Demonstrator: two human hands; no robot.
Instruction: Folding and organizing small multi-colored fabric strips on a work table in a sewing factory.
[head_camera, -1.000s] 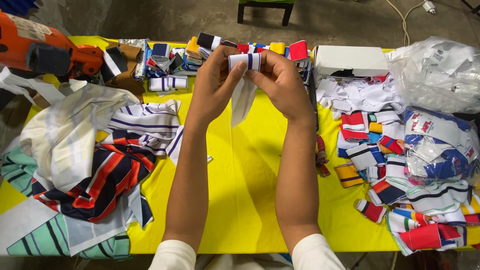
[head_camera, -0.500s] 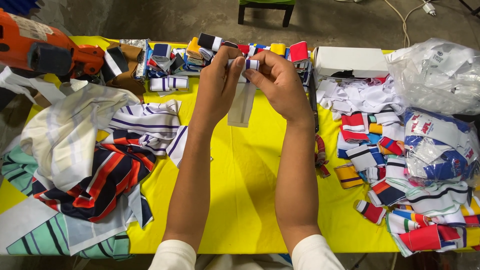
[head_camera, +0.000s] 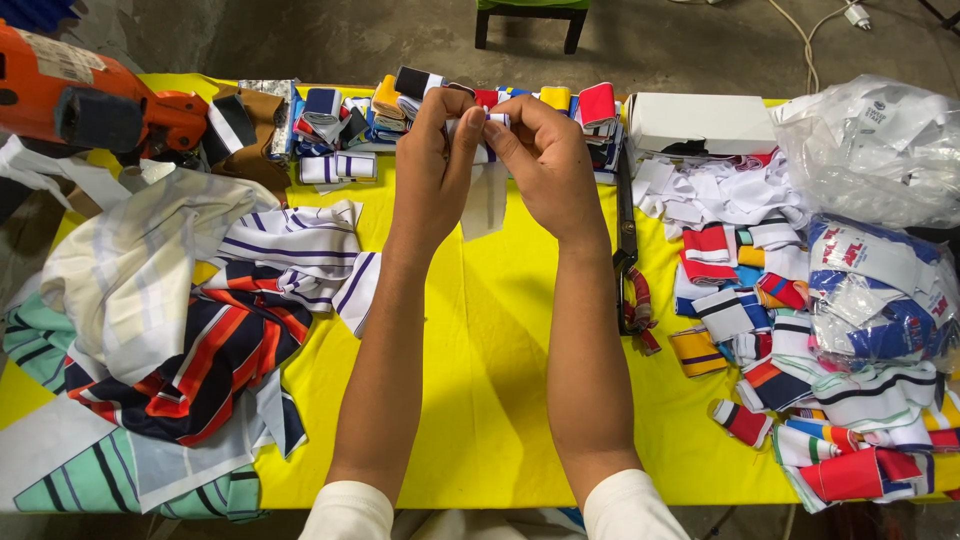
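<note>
While both hands stay raised, the left hand (head_camera: 432, 160) and right hand (head_camera: 545, 160) now pinch the white strip (head_camera: 484, 200) tighter together (its tail hangs shorter than before), so rolling looks underway.

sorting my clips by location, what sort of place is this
Probably a small garment or textile workshop: a yellow table heaped with striped fabric pieces, folded knit collar strips, and an orange cutting machine.
</note>
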